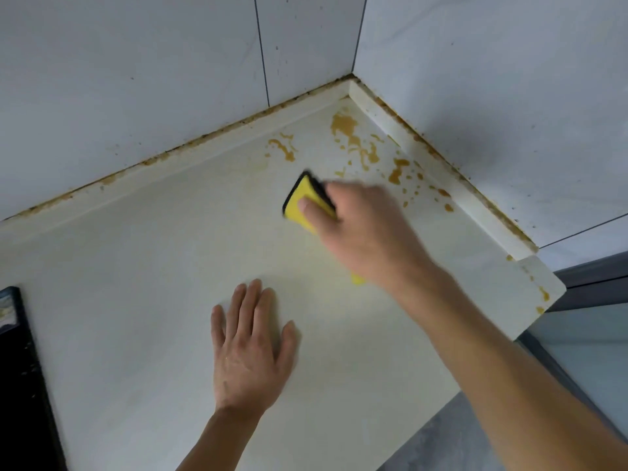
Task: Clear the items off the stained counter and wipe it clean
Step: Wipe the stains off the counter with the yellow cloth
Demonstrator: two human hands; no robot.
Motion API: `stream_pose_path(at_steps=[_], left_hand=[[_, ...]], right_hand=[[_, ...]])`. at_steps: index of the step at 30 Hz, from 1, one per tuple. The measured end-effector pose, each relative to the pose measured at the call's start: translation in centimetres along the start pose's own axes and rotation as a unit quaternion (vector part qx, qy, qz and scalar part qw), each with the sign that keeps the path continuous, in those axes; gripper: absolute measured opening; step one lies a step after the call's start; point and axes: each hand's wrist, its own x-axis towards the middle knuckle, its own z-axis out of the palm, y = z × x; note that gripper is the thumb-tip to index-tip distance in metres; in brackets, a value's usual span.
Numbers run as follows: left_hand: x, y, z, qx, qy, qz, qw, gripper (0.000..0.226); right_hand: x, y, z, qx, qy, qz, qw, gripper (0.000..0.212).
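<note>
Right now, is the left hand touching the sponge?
Apart. The head view shows the left hand flat on the counter, with bare counter between it and the yellow sponge, which the right hand holds farther back.

A: Soft, even daylight is filling the scene; the pale cream stone counter (pixel 136 300) is showing no glare.

B: Shadows?

A: A faint grey one is falling on the white tiled wall (pixel 475 137) at right, another lying under the flat left hand (pixel 249 348).

B: Sharpness?

A: The right hand (pixel 367 229) and its yellow, black-edged sponge (pixel 306 202) are smearing with motion blur. Straight tile seams are bowing near the edges, wide-angle style.
</note>
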Motion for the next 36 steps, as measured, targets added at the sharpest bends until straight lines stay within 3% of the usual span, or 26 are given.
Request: stream_pose_path(at_steps=[4, 6, 11, 19, 22, 25, 28, 36], left_hand=[[0.0, -0.2, 0.0, -0.001, -0.01, 0.0, 1.0, 0.065], [0.1, -0.2, 0.1, -0.001, -0.009, 0.006, 1.0, 0.063], [0.1, -0.3, 0.3, -0.005, -0.002, 0.002, 1.0, 0.064], [-0.1, -0.3, 0.4, -0.004, 0.023, 0.004, 1.0, 0.064], [0.0, -0.4, 0.6, -0.001, 0.025, 0.006, 1.0, 0.063], [0.0, -0.4, 0.6, 0.003, 0.025, 0.008, 1.0, 0.063], [0.0, -0.4, 0.6, 0.006, 0.026, 0.007, 1.0, 0.063], [-0.1, -0.3, 0.5, 0.016, 0.018, 0.001, 1.0, 0.066]], right_hand=[[-3.3, -0.2, 6.1, 0.082, -0.156, 0.029, 0.984, 0.048], [-4.3, 0.0, 7.8, 0.139, -0.195, 0.043, 0.97, 0.052], [-2.5, 2.0, 8.0, 0.118, -0.149, 0.061, 0.98, 0.053], [0.8, 9.4, 7.6, -0.072, -0.089, 0.095, 0.989, 0.034], [-0.2, 10.7, 8.4, -0.126, -0.039, 0.05, 0.99, 0.049], [-2.1, 10.5, 9.5, -0.125, 0.015, -0.07, 0.99, 0.057], [-4.6, 10.8, 11.3, -0.144, -0.068, -0.182, 0.97, 0.058], [-2.6, 8.0, 15.1, -0.194, -0.107, -0.234, 0.947, 0.059]])
